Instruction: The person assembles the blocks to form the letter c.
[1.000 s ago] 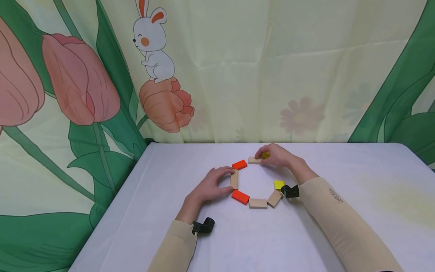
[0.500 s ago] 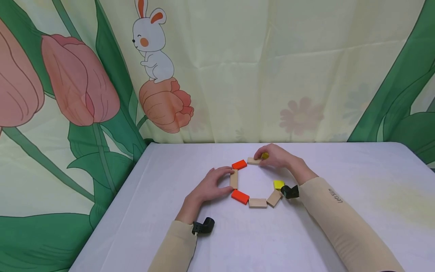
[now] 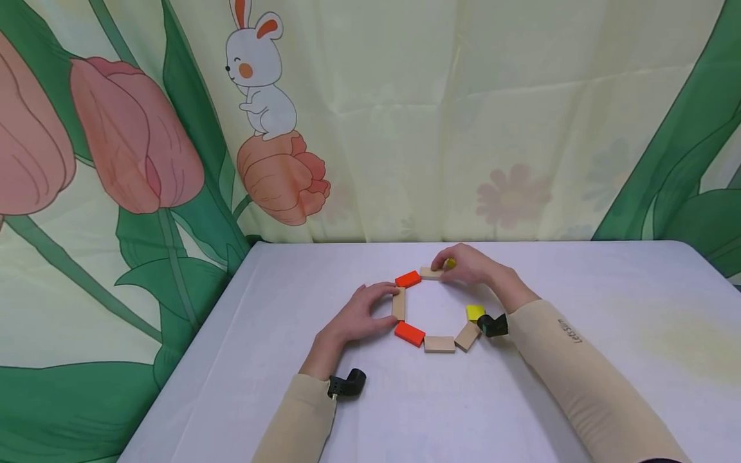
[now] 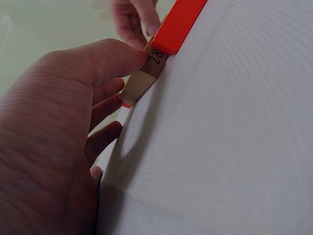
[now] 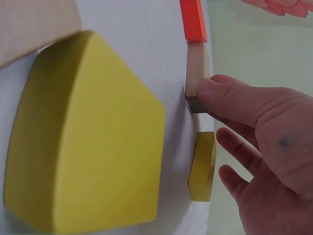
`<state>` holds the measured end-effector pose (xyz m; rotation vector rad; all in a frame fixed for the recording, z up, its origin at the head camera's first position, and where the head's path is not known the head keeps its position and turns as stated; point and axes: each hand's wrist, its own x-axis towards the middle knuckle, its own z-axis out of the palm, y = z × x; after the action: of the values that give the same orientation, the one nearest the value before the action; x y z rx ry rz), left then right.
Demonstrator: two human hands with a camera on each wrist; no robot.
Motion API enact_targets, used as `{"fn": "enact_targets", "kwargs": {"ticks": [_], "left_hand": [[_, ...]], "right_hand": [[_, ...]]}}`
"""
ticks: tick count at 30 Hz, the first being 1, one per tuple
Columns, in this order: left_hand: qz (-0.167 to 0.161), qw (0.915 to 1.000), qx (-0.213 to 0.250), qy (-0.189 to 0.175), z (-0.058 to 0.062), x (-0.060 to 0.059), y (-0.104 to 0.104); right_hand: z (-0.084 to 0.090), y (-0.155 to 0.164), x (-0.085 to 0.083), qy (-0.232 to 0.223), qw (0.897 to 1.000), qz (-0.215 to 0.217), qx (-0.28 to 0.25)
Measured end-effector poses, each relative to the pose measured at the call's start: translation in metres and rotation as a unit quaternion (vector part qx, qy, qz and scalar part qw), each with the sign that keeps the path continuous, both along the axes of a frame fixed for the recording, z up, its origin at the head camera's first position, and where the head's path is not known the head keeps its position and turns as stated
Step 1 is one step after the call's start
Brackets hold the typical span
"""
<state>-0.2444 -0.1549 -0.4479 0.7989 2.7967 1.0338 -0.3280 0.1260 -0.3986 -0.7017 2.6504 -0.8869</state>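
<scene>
Flat red, yellow and plain wooden blocks lie in a ring on the table. My left hand pinches the plain wooden block on the ring's left side, thumb at its near end, a finger at its far end. The left wrist view shows "28" written on that block's end. At the back, my right hand pinches another wooden block between thumb and fingers, its left end against the far red block. A yellow block lies just below the right hand's fingers in the right wrist view.
Along the near side sit a red block, a wooden block and a slanted wooden block. A yellow block stands by the right wrist camera. Behind the white-covered table hangs a printed curtain.
My right hand has slid the back wooden block slightly left, so the gap between it and the far red block has closed. The left hand has stayed in place.
</scene>
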Motion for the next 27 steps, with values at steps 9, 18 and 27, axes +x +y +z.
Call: {"fn": "enact_targets", "kwargs": {"ticks": [9, 18, 27], "left_hand": [[0.001, 1.0000, 0.000, -0.002, 0.000, 0.001, 0.000], [0.005, 1.0000, -0.004, -0.002, -0.002, 0.000, 0.001], [0.001, 1.0000, 0.001, -0.004, 0.001, 0.001, 0.001]], "right_hand": [[0.000, -0.001, 0.001, -0.002, 1.000, -0.001, -0.001], [0.000, 0.003, 0.001, -0.005, 1.000, -0.009, 0.002], [0.002, 0.014, 0.002, 0.034, 0.999, -0.014, -0.010]]}}
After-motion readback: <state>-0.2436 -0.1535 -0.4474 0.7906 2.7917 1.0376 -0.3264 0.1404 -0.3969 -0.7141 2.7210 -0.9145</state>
